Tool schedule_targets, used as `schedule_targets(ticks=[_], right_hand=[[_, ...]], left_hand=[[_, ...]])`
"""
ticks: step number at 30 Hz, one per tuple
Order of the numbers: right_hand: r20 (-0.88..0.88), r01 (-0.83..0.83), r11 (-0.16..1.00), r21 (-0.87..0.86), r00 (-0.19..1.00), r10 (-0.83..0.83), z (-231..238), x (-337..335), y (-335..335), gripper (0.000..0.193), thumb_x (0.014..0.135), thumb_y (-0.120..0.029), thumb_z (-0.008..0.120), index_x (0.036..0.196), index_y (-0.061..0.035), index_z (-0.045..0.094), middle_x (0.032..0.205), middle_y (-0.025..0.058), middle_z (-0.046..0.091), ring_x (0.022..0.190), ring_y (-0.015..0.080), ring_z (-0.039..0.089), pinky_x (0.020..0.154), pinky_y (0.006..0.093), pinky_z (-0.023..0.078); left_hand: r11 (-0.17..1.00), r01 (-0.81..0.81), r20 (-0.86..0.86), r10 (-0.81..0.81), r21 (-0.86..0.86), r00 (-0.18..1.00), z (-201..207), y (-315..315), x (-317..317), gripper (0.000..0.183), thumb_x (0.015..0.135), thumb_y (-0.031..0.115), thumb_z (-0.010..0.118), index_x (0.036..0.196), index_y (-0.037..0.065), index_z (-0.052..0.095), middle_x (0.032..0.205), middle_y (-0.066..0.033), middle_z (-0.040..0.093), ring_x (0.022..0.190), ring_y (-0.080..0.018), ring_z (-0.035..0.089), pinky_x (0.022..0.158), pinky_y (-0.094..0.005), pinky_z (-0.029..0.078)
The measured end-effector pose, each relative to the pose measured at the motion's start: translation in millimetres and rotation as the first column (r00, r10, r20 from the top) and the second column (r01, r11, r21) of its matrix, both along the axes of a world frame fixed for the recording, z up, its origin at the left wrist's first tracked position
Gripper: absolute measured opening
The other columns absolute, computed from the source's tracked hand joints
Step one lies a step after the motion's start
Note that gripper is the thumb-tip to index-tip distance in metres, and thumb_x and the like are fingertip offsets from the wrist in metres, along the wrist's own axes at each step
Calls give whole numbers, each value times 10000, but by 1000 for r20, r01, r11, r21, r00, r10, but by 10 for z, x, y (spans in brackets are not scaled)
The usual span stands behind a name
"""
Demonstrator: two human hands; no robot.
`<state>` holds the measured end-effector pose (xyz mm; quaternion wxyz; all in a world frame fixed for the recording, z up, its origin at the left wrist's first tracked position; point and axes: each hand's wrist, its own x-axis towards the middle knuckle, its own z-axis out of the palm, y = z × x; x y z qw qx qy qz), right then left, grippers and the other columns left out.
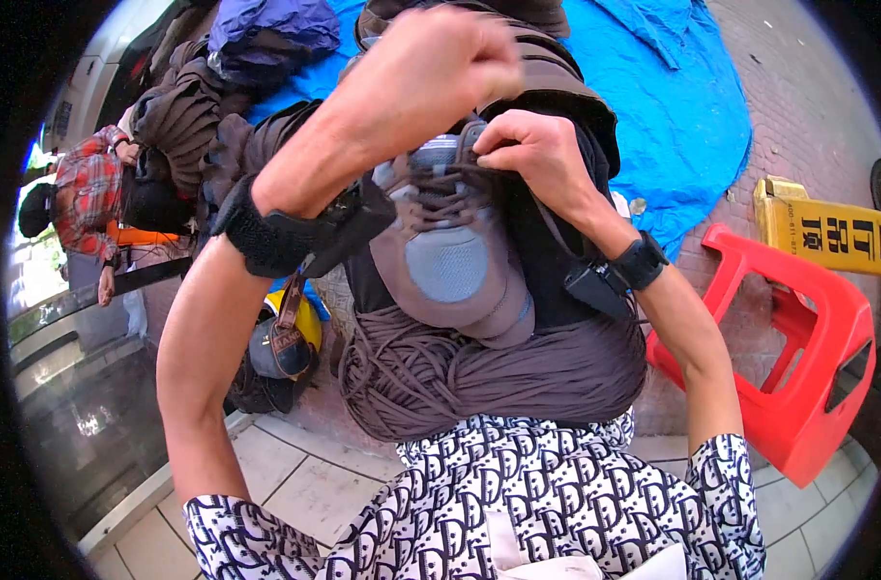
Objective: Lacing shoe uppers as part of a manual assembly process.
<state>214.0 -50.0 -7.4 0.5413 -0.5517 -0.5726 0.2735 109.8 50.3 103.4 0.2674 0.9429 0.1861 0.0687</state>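
Observation:
A grey-brown lace-up sneaker with a light blue mesh toe rests on my lap, its toe toward me. Dark laces cross over its tongue. At the upper right eyelets, the thumb and fingertips of my right hand pinch a shoelace. My left hand is raised above the shoe's ankle end, its fingers curled in and smeared by motion; what they hold is hidden. Beneath the toe, a thick bundle of dark brown laces lies across my lap. Both my wrists wear black straps with small devices.
On the right stand a red plastic stool and a yellow sign. A blue tarp covers the ground ahead. More dark lace bundles lie at the left, near a person in a plaid shirt. A bag sits by my left arm.

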Motion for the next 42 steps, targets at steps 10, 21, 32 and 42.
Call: schedule_targets(ticks=[10,21,32,42], right_hand=[[60,14,999,41,998,-17,-22,-52,46,144,582,-60,657,717,-27,618,689,110,600,642,232,604,580,303,475],[513,27,909,417,819,-259,1,-88,22,36,653,-68,535,619,-63,523,600,87,517,573,228,557,527,342,462],[426,6,961,275,896,-127,-35,-50,-9,21,641,-41,570,659,-52,574,628,90,557,601,252,580,543,334,470],[18,-51,991,-121,998,54,80,26,-32,182,602,-22,634,784,-28,618,651,107,608,620,172,620,555,269,476]], left_hand=[[989,-11,-297,55,150,953,-417,60,-369,176,695,112,523,799,21,631,749,-181,608,743,-326,595,685,-394,473],[987,-156,-229,142,-46,963,-443,-44,-275,201,685,118,554,828,-5,621,688,-166,595,647,-256,596,615,-346,452],[992,-80,-226,55,-103,973,-462,-26,-325,189,686,98,543,826,-6,617,662,-159,583,621,-246,579,598,-337,441],[999,-5,-270,-4,-32,963,-520,-7,-311,160,687,111,527,785,5,596,696,-192,572,647,-319,571,586,-381,435]])
